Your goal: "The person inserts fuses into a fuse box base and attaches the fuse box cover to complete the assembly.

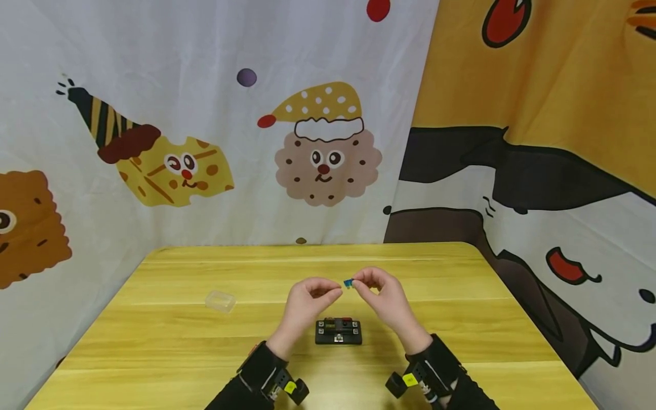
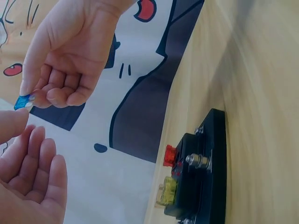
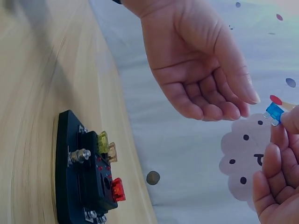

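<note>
Pinched between the thumb and fingers of my right hand (image 1: 386, 296) is a small translucent blue blade fuse (image 3: 274, 112), its metal prongs showing in the right wrist view. My left hand (image 1: 307, 302) faces it with thumb and fingers loosely bent and nothing between them; a small gap separates its thumb from the fuse in the right wrist view. Both hands are raised above a black fuse block (image 1: 338, 337) on the table. The block carries a red fuse (image 3: 118, 189), a yellow fuse (image 3: 103, 142) and a tan fuse (image 3: 112, 152), plus metal screw terminals (image 2: 198, 161).
A clear plastic box (image 1: 220, 301) lies on the wooden table (image 1: 154, 353), left of the hands. Behind the table's far edge hangs a cartoon-printed curtain (image 1: 205, 228).
</note>
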Demonstrator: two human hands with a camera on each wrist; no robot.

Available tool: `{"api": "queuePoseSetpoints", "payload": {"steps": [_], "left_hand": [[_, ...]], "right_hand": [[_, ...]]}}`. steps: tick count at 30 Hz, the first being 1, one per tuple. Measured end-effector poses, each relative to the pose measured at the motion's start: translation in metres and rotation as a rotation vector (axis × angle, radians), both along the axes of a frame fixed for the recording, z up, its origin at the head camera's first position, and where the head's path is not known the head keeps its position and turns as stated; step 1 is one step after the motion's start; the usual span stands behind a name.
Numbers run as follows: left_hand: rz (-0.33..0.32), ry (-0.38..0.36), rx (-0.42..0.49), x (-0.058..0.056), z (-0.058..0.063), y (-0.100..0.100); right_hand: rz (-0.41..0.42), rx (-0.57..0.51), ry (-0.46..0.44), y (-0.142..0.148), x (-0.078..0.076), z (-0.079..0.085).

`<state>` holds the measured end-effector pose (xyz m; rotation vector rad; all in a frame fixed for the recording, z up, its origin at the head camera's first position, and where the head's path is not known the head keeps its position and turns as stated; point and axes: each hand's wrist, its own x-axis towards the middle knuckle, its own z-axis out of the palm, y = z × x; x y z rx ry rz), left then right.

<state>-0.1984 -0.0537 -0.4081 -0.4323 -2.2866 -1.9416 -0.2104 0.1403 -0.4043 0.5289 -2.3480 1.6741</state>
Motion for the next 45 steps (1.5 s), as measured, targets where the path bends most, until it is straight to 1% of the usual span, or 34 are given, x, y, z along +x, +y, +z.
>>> {"api": "queuePoseSetpoints", "payload": {"steps": [3, 9, 13, 16, 25, 30, 39, 42, 45], "left_hand": [[0.001, -0.005, 0.052, -0.007, -0.015, 0.002], [-0.021, 0.028, 0.139, -0.005, -0.02, 0.004], [-0.034, 0.044, 0.169, -0.005, -0.02, 0.005], [-0.031, 0.045, 0.183, -0.005, -0.02, 0.006], [0.028, 0.042, 0.207, -0.003, -0.018, 0.01], [0.039, 0.04, 0.216, -0.003, -0.018, 0.01], [0.031, 0.057, 0.225, -0.001, -0.018, 0.009], [0.031, 0.071, 0.208, -0.001, -0.017, 0.009], [0.035, 0.08, 0.177, -0.001, -0.016, 0.008]], "right_hand": [[-0.003, -0.026, -0.003, -0.002, 0.001, -0.001], [0.001, -0.063, -0.019, -0.006, 0.001, -0.001], [0.006, -0.069, -0.025, -0.007, 0.002, -0.002], [0.012, -0.078, -0.029, -0.007, 0.003, -0.003], [0.01, -0.106, -0.02, -0.011, 0.003, -0.004], [0.017, -0.114, -0.032, -0.011, 0.003, -0.006], [0.023, -0.103, -0.05, -0.012, 0.005, -0.005], [0.023, -0.073, -0.02, -0.011, 0.005, -0.005], [0.01, -0.005, 0.066, -0.007, 0.003, -0.004]]}}
